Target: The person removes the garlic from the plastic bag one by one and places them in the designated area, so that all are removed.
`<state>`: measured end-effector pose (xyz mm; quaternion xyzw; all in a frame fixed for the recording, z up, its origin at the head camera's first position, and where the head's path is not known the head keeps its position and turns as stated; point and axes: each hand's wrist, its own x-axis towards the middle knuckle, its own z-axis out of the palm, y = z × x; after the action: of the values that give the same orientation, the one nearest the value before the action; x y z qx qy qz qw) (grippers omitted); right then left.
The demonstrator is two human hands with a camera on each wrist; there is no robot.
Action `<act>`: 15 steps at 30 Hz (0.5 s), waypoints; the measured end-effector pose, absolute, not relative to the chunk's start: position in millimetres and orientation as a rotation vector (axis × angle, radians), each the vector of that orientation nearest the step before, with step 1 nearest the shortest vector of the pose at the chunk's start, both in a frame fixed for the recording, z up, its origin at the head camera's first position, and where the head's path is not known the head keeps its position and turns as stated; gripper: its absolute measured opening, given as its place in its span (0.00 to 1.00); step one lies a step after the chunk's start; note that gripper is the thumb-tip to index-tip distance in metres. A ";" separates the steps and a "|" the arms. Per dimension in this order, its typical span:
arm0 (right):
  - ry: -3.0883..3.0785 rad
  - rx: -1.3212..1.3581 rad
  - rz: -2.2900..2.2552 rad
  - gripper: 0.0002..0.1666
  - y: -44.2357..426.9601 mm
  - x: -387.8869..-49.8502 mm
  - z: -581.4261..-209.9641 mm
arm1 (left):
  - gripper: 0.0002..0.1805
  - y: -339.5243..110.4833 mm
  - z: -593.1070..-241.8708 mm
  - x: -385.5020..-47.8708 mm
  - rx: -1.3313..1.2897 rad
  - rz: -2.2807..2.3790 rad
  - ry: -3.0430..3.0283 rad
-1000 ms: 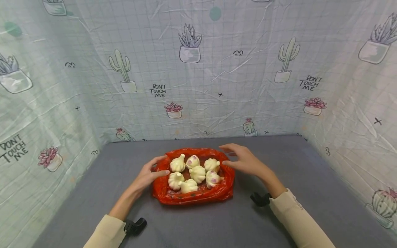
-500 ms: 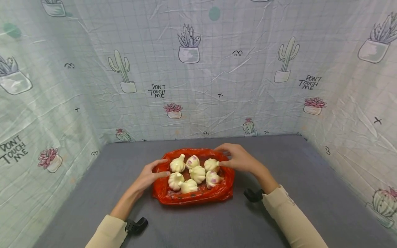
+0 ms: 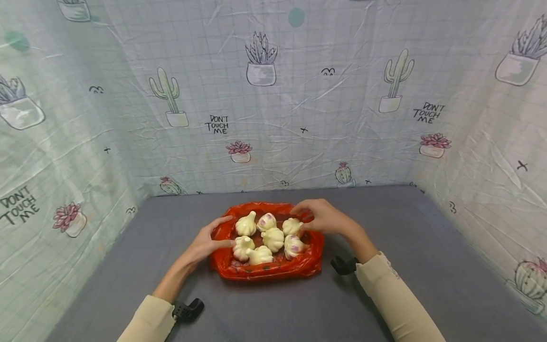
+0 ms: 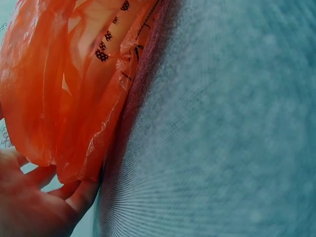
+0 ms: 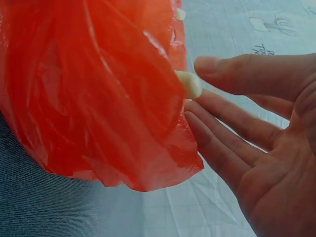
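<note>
A red plastic bag (image 3: 273,274) with a rolled-down rim lies on the table, holding several white garlic bulbs (image 3: 272,240). At its left side my left hand (image 3: 205,243) has thumb and fingers spread around the rim; in the left wrist view the fingers of this hand (image 4: 44,202) lie against the red plastic (image 4: 54,98). My right hand (image 3: 326,218) reaches over the right rim, thumb beside the upper right bulb (image 3: 292,227). In the right wrist view a bulb's stem (image 5: 191,85) pokes out near the thumb of the right hand (image 5: 276,158), whose fingertips meet the bag's edge (image 5: 168,168).
The bag rests on a grey table (image 3: 265,313). A pale curtain printed with cacti (image 3: 299,104) stands behind the table and along both sides. Black bands with small devices sit on the left wrist (image 3: 188,310) and right wrist (image 3: 344,265).
My right hand has moved left, from beside the bag to over its right rim and close to the upper right bulb. The left hand has stayed nearly in place.
</note>
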<state>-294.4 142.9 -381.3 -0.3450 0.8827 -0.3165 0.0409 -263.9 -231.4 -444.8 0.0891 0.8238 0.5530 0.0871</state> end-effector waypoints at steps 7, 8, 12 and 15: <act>2.759 -1.073 -0.898 0.22 137.6 -294.7 -382.9 | 0.45 -234.6 -448.3 -264.4 0.327 1.652 2.437; 2.767 -1.072 -0.880 0.22 137.1 -295.0 -383.4 | 0.44 -235.0 -449.0 -264.6 0.335 1.657 2.437; 2.777 -1.078 -0.839 0.21 134.9 -295.5 -385.2 | 0.43 -236.0 -452.2 -265.3 0.365 1.662 2.452; 2.787 -1.080 -0.827 0.19 133.8 -294.8 -386.0 | 0.41 -235.8 -455.1 -265.2 0.381 1.675 2.464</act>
<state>-294.8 133.8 -386.0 -0.3482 0.8985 -0.2667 0.0200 -265.2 -235.8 -455.1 0.1265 0.8184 0.5563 0.0687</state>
